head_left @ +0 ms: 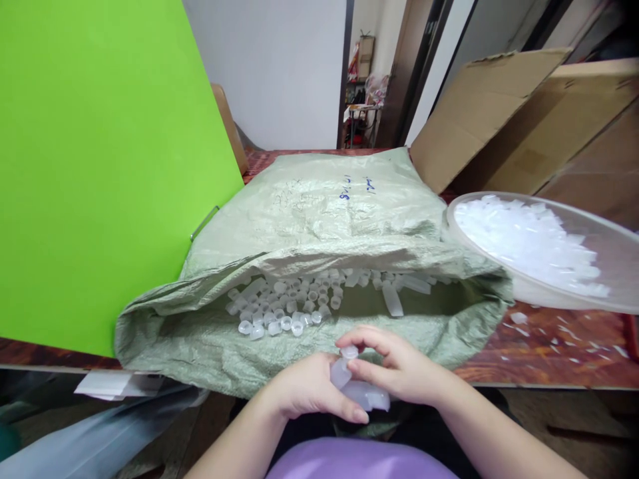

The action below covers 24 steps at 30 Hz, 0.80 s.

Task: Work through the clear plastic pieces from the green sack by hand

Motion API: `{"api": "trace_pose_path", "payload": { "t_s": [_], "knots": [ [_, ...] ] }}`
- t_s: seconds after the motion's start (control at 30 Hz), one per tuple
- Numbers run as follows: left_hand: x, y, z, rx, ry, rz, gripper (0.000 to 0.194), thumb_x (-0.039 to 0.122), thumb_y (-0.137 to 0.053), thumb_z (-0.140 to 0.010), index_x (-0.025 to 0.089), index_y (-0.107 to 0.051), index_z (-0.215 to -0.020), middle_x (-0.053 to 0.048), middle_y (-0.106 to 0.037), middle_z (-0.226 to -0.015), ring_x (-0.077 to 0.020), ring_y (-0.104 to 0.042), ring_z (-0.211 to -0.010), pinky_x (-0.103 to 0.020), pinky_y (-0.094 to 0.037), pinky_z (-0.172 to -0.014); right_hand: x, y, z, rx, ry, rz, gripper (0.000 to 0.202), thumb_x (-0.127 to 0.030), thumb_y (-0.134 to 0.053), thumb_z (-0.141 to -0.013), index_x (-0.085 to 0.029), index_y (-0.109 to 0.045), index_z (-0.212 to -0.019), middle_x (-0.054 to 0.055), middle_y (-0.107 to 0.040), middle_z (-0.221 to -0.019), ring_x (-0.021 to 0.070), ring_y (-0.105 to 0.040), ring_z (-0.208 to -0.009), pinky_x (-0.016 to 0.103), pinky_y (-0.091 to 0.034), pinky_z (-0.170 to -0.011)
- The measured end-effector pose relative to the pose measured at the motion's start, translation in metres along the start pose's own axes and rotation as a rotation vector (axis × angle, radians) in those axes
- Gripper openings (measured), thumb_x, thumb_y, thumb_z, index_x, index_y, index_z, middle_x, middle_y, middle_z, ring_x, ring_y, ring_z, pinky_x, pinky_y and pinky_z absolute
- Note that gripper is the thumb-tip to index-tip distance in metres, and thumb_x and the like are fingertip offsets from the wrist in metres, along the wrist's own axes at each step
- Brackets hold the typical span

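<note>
My left hand (312, 386) is closed around translucent white plastic pieces (368, 396). My right hand (399, 364) pinches a small round plastic cap (349, 352) between thumb and fingers. The cap sits right above a rounded translucent piece (340, 374) in my left hand; whether the two are joined I cannot tell. Just beyond my hands gapes the mouth of a pale green woven sack (319, 223). Inside it lie many small cup-shaped plastic caps (285, 323) and several longer flat pieces, one being a translucent tube-like piece (392, 299).
To the right, a wide translucent bowl (622, 266) heaped with white plastic pieces (534, 246) stands beside the sack. Small scraps (519, 318) litter the reddish table (554, 362). An open cardboard box (529, 126) is behind the bowl. A bright green panel (100, 166) rises on the left.
</note>
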State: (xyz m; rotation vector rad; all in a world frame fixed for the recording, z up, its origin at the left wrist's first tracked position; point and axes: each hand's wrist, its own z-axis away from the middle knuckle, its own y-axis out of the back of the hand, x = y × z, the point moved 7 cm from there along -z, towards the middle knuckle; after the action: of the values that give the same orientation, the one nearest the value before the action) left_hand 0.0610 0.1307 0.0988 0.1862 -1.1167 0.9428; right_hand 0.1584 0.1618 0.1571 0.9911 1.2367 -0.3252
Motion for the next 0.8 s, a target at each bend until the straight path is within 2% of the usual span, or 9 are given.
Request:
{"api": "trace_pose_path", "payload": {
  "t_s": [0.07,0.13,0.27,0.37,0.47,0.57,0.7,0.77,0.8],
  "knots": [
    [-0.003,-0.002,-0.001,-0.016,0.028,-0.015,0.039,0.021,-0.082,-0.048,0.012,-0.066,-0.083,-0.001,-0.061,-0.078,-0.0106,-0.051,-0.07,-0.024,-0.04,-0.071,0.009,-0.003,0.008,-0.013,-0.052,-0.08,0.023,-0.031,-0.059,-0.079,-0.023,-0.059,-0.101,0.002,-0.062,-0.096,0.014,-0.056,-0.089,0.027,-0.046,-0.079],
    [-0.007,-0.002,-0.002,-0.036,0.079,-0.014,0.04,0.025,-0.082,-0.047,0.013,-0.066,-0.081,0.0,-0.06,-0.073,-0.0092,-0.049,-0.063,-0.021,-0.039,-0.062,0.02,-0.005,0.013,-0.032,-0.087,-0.218,0.023,-0.031,-0.062,-0.077,-0.021,-0.06,-0.098,0.003,-0.063,-0.097,0.0142,-0.058,-0.089,0.028,-0.047,-0.081],
    [-0.008,-0.008,-0.001,-0.195,0.19,-0.098,0.04,0.034,-0.082,-0.046,0.014,-0.067,-0.076,0.001,-0.059,-0.063,-0.0078,-0.046,-0.053,-0.019,-0.033,-0.048,0.026,-0.006,0.018,-0.072,-0.072,-0.484,0.023,-0.028,-0.066,-0.074,-0.019,-0.061,-0.095,0.005,-0.066,-0.103,0.0146,-0.062,-0.093,0.028,-0.05,-0.083],
    [-0.002,-0.012,0.0,-0.347,0.227,-0.154,0.043,0.041,-0.082,-0.047,0.015,-0.068,-0.078,0.002,-0.059,-0.064,-0.0087,-0.049,-0.055,-0.019,-0.037,-0.049,0.003,0.001,0.021,-0.051,0.12,-0.206,0.013,-0.022,-0.058,-0.081,-0.021,-0.066,-0.092,0.005,-0.066,-0.107,0.0121,-0.062,-0.096,0.022,-0.048,-0.084],
    [0.002,-0.018,0.0,-0.52,0.254,-0.201,0.045,0.047,-0.08,-0.048,0.016,-0.067,-0.078,0.002,-0.059,-0.063,-0.0099,-0.049,-0.055,-0.02,-0.041,-0.05,-0.025,-0.001,0.029,-0.126,0.312,0.076,0.024,-0.016,-0.046,-0.088,-0.023,-0.065,-0.101,0.003,-0.062,-0.116,0.0088,-0.059,-0.103,0.016,-0.045,-0.087],
    [0.0,-0.022,-0.001,-0.66,0.274,-0.246,0.044,0.05,-0.078,-0.05,0.015,-0.067,-0.074,0.002,-0.058,-0.06,-0.0124,-0.052,-0.053,-0.024,-0.044,-0.05,-0.04,-0.002,0.035,-0.16,0.388,0.226,0.026,-0.018,-0.044,-0.089,-0.024,-0.062,-0.107,0.003,-0.061,-0.118,0.0089,-0.059,-0.104,0.016,-0.046,-0.087],
    [0.0,-0.025,-0.004,-0.722,0.278,-0.237,0.042,0.051,-0.077,-0.049,0.014,-0.066,-0.065,0.001,-0.056,-0.054,-0.0156,-0.052,-0.047,-0.027,-0.041,-0.043,-0.047,-0.005,0.039,-0.131,0.452,0.556,0.03,-0.025,-0.041,-0.091,-0.025,-0.055,-0.117,0.004,-0.058,-0.123,0.0169,-0.058,-0.105,0.026,-0.048,-0.082],
    [0.004,-0.025,-0.002,-0.691,0.324,-0.222,0.042,0.05,-0.078,-0.047,0.015,-0.067,-0.066,0.001,-0.056,-0.054,-0.0143,-0.048,-0.044,-0.026,-0.036,-0.04,-0.04,-0.007,0.036,-0.115,0.383,0.503,0.031,-0.029,-0.041,-0.091,-0.026,-0.053,-0.119,0.004,-0.061,-0.118,0.0166,-0.06,-0.099,0.025,-0.048,-0.079],
    [0.006,-0.024,-0.002,-0.642,0.345,-0.225,0.041,0.05,-0.078,-0.047,0.015,-0.067,-0.066,0.001,-0.057,-0.054,-0.0122,-0.045,-0.042,-0.025,-0.031,-0.038,-0.032,-0.007,0.033,-0.093,0.293,0.409,0.031,-0.032,-0.042,-0.09,-0.025,-0.054,-0.118,0.004,-0.065,-0.11,0.015,-0.062,-0.092,0.023,-0.048,-0.075]
  ]
}}
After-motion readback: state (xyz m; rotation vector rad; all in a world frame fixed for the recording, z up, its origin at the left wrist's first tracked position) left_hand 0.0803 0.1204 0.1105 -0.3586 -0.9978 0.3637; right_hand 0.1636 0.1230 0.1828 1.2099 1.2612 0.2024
